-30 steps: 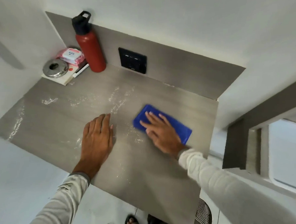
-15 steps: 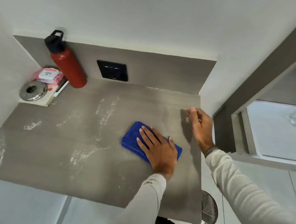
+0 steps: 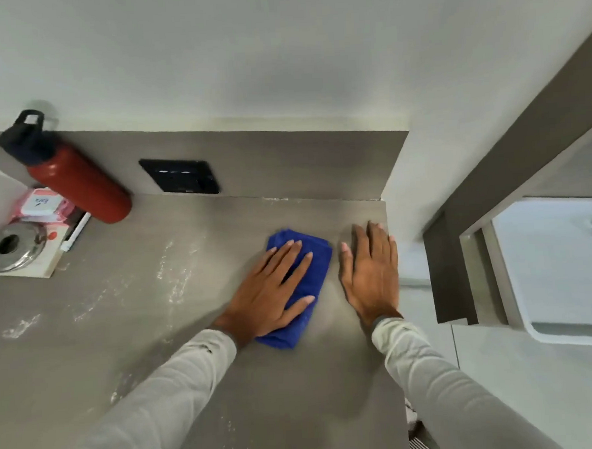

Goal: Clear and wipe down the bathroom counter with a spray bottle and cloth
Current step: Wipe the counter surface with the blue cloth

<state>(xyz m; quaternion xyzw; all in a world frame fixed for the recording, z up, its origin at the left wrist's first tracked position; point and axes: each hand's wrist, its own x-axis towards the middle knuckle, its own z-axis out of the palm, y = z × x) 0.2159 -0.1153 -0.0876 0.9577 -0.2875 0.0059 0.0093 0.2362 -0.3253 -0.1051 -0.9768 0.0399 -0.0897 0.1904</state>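
A folded blue cloth (image 3: 316, 257) lies on the grey counter (image 3: 191, 350), toward its right side. My left hand (image 3: 274, 290) presses flat on the cloth, fingers spread and pointing to the back wall. To the right of the cloth, my right hand (image 3: 371, 272) rests palm-down on the bare counter close to the right edge, holding nothing. White smears (image 3: 174, 275) streak the counter left of the cloth. No spray bottle is in view.
In the back left corner stand a red bottle (image 3: 80, 187) with a black cap, a pink wipes pack (image 3: 39, 203), a round metal piece (image 3: 13, 247) on a white box, and a pen (image 3: 77, 232). A black socket panel (image 3: 180, 177) sits on the backsplash. A white basin (image 3: 557, 269) lies right.
The cloth passed from my right hand to my left and slid toward the back right. My right hand, lifted half a second ago, now lies flat beside the cloth.
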